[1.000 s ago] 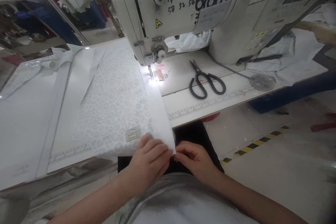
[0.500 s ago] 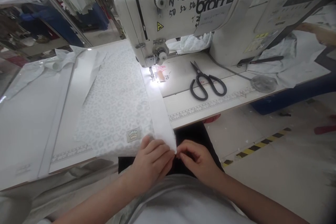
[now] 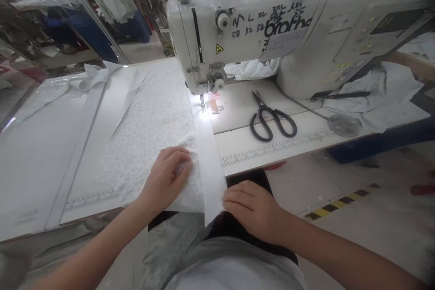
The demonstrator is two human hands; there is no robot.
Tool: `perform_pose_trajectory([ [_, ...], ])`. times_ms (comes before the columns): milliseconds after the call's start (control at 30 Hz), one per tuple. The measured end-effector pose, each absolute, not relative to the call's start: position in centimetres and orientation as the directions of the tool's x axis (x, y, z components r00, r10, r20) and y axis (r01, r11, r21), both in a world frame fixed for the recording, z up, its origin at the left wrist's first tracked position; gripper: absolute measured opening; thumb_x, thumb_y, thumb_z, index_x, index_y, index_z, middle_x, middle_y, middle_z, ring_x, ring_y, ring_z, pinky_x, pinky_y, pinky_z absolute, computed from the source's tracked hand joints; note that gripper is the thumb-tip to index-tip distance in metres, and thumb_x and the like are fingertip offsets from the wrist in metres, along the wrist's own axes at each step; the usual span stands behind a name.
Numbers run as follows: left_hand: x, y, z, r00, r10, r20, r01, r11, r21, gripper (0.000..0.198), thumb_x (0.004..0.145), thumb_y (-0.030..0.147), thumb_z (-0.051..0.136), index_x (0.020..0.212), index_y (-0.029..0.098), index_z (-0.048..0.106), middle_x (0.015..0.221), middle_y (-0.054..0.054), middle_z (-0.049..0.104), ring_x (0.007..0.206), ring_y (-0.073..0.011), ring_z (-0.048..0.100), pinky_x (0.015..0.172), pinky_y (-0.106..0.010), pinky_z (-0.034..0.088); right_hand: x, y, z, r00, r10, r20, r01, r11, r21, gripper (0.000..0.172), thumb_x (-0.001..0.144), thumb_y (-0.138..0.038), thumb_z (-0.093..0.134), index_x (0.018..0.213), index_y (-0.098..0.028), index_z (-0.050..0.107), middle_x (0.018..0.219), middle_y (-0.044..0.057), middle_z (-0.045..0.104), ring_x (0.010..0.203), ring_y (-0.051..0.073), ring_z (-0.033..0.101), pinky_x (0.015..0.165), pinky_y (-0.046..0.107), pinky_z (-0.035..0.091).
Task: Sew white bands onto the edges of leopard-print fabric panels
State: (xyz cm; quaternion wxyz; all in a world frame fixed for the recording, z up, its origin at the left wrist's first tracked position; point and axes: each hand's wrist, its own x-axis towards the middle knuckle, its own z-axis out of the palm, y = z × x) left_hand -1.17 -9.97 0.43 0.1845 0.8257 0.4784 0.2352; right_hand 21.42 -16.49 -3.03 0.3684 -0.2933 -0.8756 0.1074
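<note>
Pale leopard-print fabric (image 3: 146, 122) lies on the sewing table, its right end under the lit presser foot (image 3: 203, 103) of the sewing machine (image 3: 244, 31). A plain white strip (image 3: 210, 163) runs along its right side from the foot past the table's front edge. My left hand (image 3: 168, 174) is on the printed fabric left of the strip, thumb and fingertips drawn together on bunched cloth; it covers the spot of the sewn label. My right hand (image 3: 253, 206) pinches the strip's right edge near its lower end, fingertips partly hidden.
Black-handled scissors (image 3: 272, 120) lie right of the foot, behind a printed ruler (image 3: 272, 147). Farther right are white fabric pieces (image 3: 390, 95), a dark slim tool (image 3: 350, 95) and a clear round object (image 3: 345, 124). Another person's arm (image 3: 413, 64) shows at the right edge.
My left hand has moved up and left from the strip's lower corner onto the printed fabric, covering the label. My right hand stays by the strip's edge, and the strip's end now hangs spread out.
</note>
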Motion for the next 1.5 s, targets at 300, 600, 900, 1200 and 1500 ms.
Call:
perform_pose_trajectory([
  [300,-0.9,-8.4,-0.1,0.547,0.833,0.081,0.748,-0.531,0.399,0.038,0.09,0.037,0.043,0.124,0.022,0.044,0.136,-0.004,0.044,0.131,-0.023,0.03,0.106,-0.045,0.032,20.6,-16.1,-1.3,-0.592,0.594,0.545,0.406,0.804,-0.435,0.02,0.085,-0.001,0.044,0.087,-0.01,0.061,0.084,0.007,0.066,0.08,0.016,0.057,0.068,0.029,0.047],
  [600,-1.6,-4.2,0.1,0.608,0.79,0.082,0.73,-0.597,0.335,0.045,0.085,0.042,0.05,0.124,0.02,0.046,0.137,-0.007,0.044,0.132,-0.028,0.028,0.105,-0.05,0.03,20.1,-12.3,-1.6,-0.633,0.574,0.52,0.402,0.817,-0.412,0.023,0.088,-0.004,0.04,0.085,-0.012,0.061,0.083,0.008,0.065,0.078,0.017,0.056,0.07,0.03,0.048],
  [900,-0.6,-3.1,-0.2,0.573,0.819,0.035,0.748,-0.54,0.385,0.034,0.09,0.032,0.041,0.122,0.02,0.045,0.137,-0.007,0.043,0.131,-0.0249,0.031,0.103,-0.051,0.032,19.7,-7.8,-1.6,-0.645,0.572,0.507,0.453,0.82,-0.349,0.022,0.085,0.0,0.044,0.079,-0.012,0.061,0.082,0.007,0.064,0.077,0.017,0.055,0.068,0.03,0.046],
  [1200,-1.7,2.4,-0.1,0.628,0.769,0.114,0.712,-0.628,0.315,0.045,0.085,0.043,0.049,0.123,0.019,0.046,0.135,-0.006,0.046,0.131,-0.0264,0.029,0.105,-0.046,0.029,19.4,-2.9,-1.7,-0.641,0.532,0.554,0.481,0.84,-0.25,0.023,0.082,0.002,0.045,0.075,-0.012,0.062,0.075,0.006,0.064,0.07,0.017,0.055,0.062,0.028,0.045],
  [1500,-1.9,6.7,-0.3,0.607,0.779,0.159,0.728,-0.625,0.28,0.042,0.083,0.041,0.052,0.116,0.016,0.049,0.123,-0.009,0.053,0.128,-0.0268,0.033,0.105,-0.042,0.029,19.1,1.3,-2.0,-0.652,0.469,0.596,0.514,0.851,-0.108,0.028,0.084,0.0,0.041,0.072,-0.014,0.062,0.071,0.004,0.064,0.065,0.016,0.053,0.061,0.027,0.043],
])
